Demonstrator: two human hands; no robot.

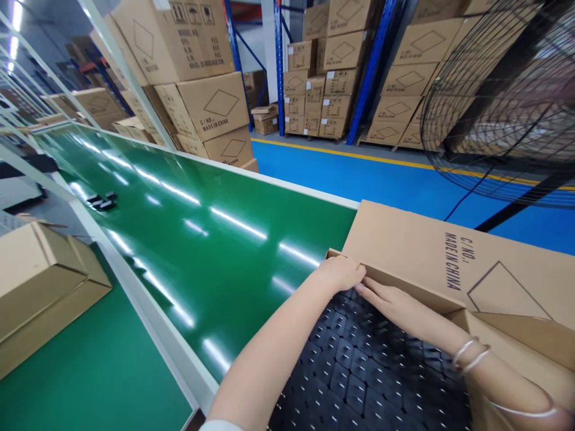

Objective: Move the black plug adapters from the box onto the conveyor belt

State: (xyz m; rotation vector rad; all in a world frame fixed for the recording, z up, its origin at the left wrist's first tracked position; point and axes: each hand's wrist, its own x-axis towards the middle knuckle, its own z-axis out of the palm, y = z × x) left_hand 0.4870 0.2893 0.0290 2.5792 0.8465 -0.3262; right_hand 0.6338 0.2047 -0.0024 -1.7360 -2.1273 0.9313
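Note:
An open cardboard carton stands at the right end of the green belt, one flap folded outward. Packed inside are rows of small black parts with shiny metal pins, blurred in places. My left hand curls over the far left corner of the carton, its fingers bent round the cardboard edge; the fingertips are partly hidden. Close beside it, my right hand reaches over the black parts with its fingers stretched toward the same corner. Fingertips of the two hands almost meet. Whether the right fingers press the cardboard or the parts is unclear.
The green conveyor belt runs away to the far left, with a few small black pieces on it. Another carton stands at left. Stacked cartons line the belt's far side. A large fan stands at right.

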